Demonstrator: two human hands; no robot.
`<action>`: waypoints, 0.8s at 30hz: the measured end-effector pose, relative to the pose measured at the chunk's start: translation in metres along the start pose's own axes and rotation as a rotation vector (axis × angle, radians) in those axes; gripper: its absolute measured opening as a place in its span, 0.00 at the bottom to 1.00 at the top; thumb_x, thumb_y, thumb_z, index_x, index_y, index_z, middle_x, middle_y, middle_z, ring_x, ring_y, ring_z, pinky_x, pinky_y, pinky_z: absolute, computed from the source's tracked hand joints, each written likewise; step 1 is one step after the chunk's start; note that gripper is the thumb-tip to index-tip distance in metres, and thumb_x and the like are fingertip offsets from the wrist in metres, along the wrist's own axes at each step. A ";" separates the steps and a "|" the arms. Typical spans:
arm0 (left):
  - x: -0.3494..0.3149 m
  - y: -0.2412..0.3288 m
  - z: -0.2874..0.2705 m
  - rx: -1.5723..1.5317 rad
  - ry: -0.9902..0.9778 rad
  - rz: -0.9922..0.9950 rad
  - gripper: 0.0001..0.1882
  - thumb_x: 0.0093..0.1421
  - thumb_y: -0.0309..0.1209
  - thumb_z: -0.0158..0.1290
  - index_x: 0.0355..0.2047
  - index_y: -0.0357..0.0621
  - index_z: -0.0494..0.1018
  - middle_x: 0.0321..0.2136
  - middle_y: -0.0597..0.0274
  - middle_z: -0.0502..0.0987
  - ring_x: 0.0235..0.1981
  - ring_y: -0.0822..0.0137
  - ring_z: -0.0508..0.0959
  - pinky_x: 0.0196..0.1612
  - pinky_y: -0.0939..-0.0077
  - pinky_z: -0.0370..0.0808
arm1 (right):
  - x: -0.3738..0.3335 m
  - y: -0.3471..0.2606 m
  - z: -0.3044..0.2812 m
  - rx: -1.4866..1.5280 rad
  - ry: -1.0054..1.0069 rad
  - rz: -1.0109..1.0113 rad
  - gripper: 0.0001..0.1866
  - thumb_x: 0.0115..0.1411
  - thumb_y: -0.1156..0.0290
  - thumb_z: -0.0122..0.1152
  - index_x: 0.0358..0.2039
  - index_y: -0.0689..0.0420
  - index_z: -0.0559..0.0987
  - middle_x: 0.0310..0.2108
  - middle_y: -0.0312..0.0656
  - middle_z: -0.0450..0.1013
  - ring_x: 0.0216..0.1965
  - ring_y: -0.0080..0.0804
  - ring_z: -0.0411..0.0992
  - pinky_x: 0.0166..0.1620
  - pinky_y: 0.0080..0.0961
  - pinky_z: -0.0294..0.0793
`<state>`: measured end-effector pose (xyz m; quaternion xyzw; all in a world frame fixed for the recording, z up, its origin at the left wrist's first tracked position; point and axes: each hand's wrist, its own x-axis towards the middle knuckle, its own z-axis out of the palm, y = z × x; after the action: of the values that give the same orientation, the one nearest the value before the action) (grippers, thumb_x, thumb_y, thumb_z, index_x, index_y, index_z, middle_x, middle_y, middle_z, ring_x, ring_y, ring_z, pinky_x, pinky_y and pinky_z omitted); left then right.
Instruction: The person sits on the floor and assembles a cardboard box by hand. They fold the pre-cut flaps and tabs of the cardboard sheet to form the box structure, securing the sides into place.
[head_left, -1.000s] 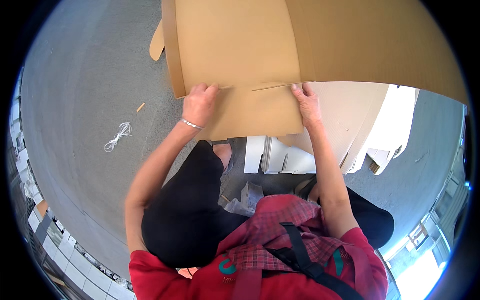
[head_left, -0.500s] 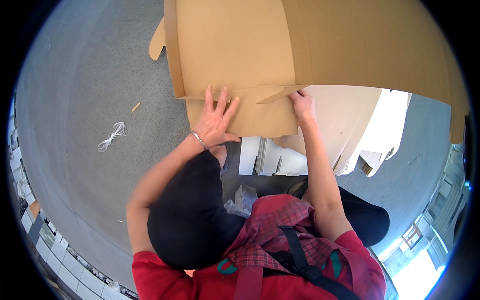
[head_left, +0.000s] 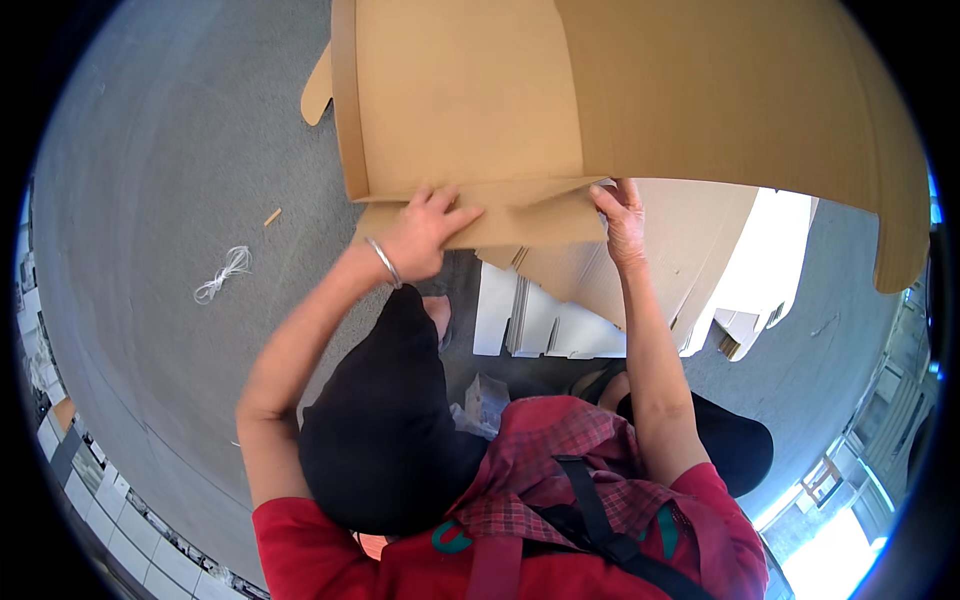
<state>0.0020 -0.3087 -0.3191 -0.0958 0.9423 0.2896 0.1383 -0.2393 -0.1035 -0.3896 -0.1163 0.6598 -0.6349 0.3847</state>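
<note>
An unfinished brown cardboard box (head_left: 470, 90) is spread out before me, its tall right panel (head_left: 730, 90) rising to the right. Along its near side runs a loose front flap (head_left: 530, 225), lifted and partly bent. My left hand (head_left: 425, 235) grips this flap near its left end, fingers bent on top; its thumb seems hidden beneath. At the box's near right corner, my right hand (head_left: 622, 222) pinches the edge where the flap meets the panel, thumb and forefinger together. A rounded tab (head_left: 317, 88) sticks out at the far left.
Under the box at the right lies a stack of flat white and brown cardboard sheets (head_left: 690, 240). A bundle of white string (head_left: 225, 273) and a small tan strip (head_left: 272, 217) lie on the grey floor to the left. Crumpled clear plastic (head_left: 485, 400) is between my legs.
The front flap has tilted up, so less of its face shows. My left hand's spread fingers have bent onto it. My right hand has shifted slightly right at the corner.
</note>
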 end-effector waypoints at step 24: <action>0.038 0.099 0.034 -0.544 -0.519 -0.010 0.40 0.54 0.41 0.56 0.63 0.40 0.56 0.54 0.37 0.66 0.56 0.46 0.67 0.58 0.64 0.65 | -0.082 0.018 -0.071 -0.133 0.195 -0.218 0.45 0.56 0.44 0.57 0.67 0.52 0.51 0.63 0.42 0.54 0.63 0.37 0.53 0.63 0.39 0.53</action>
<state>-0.0530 -0.2120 -0.3070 -0.0568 0.7641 0.5431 0.3434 -0.2242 0.0057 -0.3843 -0.1502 0.7181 -0.6362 0.2391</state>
